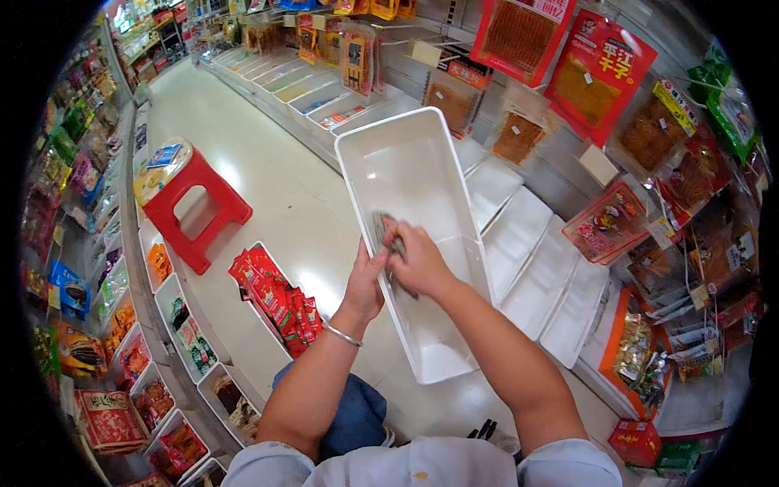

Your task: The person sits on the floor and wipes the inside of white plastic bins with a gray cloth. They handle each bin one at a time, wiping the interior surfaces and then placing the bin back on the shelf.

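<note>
A long white plastic bin is held up at a slant before me, its inside facing me. My left hand grips the bin's left side wall near its middle. Bunched in my right hand is a grey cloth, pressed at the inside of that same wall, close to my left fingers. The cloth is blurred and partly hidden by the right hand. Only a small part of the bin's inside is covered by my hand and the cloth.
Several white bins line the lower shelf at right, below hanging snack packets. On the floor stand a red plastic stool and a bin of red packets. Snack-filled bins run along the left shelf.
</note>
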A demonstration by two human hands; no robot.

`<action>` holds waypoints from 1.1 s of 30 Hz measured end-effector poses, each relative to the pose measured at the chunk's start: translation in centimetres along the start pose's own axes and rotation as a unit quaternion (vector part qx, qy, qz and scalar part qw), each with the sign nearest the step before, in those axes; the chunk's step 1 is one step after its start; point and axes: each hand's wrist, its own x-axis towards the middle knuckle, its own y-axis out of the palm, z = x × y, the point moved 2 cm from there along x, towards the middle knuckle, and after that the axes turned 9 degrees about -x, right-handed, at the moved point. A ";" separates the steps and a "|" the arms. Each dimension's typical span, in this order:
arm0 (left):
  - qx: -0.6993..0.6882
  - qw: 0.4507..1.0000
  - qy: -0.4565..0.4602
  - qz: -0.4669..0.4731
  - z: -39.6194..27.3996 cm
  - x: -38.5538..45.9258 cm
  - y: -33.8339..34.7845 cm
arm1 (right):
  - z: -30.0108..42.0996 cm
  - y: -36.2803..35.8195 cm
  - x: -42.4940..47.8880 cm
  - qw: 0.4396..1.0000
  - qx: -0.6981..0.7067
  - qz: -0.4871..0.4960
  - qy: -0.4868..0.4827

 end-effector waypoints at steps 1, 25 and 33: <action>-0.002 1.000 -0.004 -0.006 0.1 0.1 -1.0 | 0.4 0.4 -0.8 0.999 -0.009 0.045 0.023; 0.163 0.982 -0.059 0.067 1.0 -1.3 2.7 | -0.1 -1.9 5.3 0.951 0.029 -0.307 -0.023; 0.115 0.993 0.003 0.008 0.4 0.2 0.0 | -1.6 1.9 -0.5 0.980 0.159 -0.070 0.099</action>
